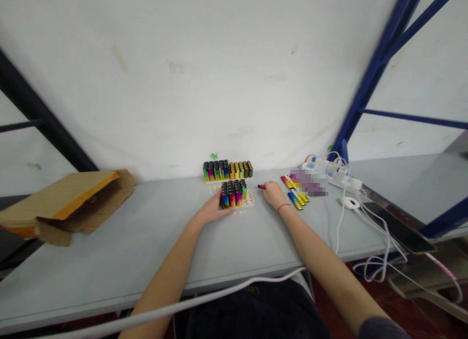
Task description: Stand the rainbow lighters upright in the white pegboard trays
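A small white tray (250, 199) holds rows of upright lighters (233, 194) with black tops and colourful bodies. Some holes show at its right end. My left hand (212, 210) is closed around the tray's left side, thumb along the front. To the right of the tray, my right hand (273, 194) grips a lighter (261, 186), its dark and red end pointing left; the rest is hidden by the fingers. Loose colourful lighters (296, 201) lie flat just right of that hand. Behind the tray stand two filled blocks, black-topped lighters (216, 171) and yellow-gold lighters (241, 170).
An open cardboard box (84, 202) lies at the left. On the right are a blurred purple patch (310, 183), a white power strip (336, 174), tangled white cables (383, 241) and a dark phone (400, 227). A white cable (219, 296) crosses the front. Wall behind.
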The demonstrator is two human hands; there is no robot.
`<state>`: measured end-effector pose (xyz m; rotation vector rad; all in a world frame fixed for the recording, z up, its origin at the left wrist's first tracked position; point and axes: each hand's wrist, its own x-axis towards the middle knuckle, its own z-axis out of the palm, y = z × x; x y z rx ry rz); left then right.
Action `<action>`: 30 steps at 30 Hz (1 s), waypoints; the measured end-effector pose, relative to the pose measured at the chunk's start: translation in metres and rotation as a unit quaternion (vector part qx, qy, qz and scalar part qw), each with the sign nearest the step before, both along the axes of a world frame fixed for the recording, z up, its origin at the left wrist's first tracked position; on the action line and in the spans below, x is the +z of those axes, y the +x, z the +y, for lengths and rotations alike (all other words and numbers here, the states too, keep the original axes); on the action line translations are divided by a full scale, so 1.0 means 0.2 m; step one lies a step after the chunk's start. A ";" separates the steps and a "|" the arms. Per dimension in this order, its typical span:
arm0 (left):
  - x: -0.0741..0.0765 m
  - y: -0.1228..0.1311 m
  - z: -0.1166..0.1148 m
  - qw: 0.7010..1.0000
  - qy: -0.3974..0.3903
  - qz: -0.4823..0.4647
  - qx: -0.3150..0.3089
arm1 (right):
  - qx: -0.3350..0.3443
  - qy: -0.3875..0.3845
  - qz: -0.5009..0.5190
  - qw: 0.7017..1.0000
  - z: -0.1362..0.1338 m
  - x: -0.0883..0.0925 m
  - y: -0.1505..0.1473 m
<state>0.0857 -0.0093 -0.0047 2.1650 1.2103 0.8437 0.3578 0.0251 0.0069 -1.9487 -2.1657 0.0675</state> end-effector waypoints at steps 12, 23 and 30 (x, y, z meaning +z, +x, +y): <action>0.01 0.01 -0.01 1.000 0.005 0.004 -0.008 | -0.024 0.053 0.568 0.821 0.03 -0.07 -0.08; 0.01 0.01 0.00 1.000 0.004 0.010 -0.008 | -0.112 -0.140 0.720 0.670 -0.06 0.08 -0.11; 0.00 0.00 0.00 1.000 0.012 0.007 -0.007 | -0.122 -0.122 0.742 0.648 -0.07 0.10 -0.13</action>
